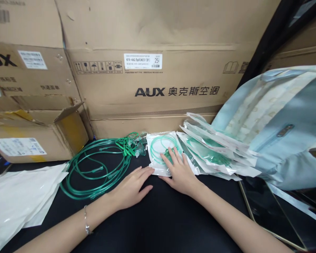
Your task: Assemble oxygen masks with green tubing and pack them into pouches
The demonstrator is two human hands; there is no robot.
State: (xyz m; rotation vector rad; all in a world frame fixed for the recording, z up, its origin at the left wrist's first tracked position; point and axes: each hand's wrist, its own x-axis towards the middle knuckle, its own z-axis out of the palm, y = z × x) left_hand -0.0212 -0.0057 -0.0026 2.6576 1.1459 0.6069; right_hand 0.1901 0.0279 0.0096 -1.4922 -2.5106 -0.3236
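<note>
Pouch (160, 143) at frame centre lies flat, apparently steadied by the splayed right hand (179, 173) and loosely extended left hand (132, 184).

Broad brown AUX cardboard (160, 35) with a "25" label (143, 61), behind a black tabletop (168, 221)

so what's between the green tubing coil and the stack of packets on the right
The head view shows a single packet under the right hand, the left hand at its near edge, and clear plastic pieces.
</note>
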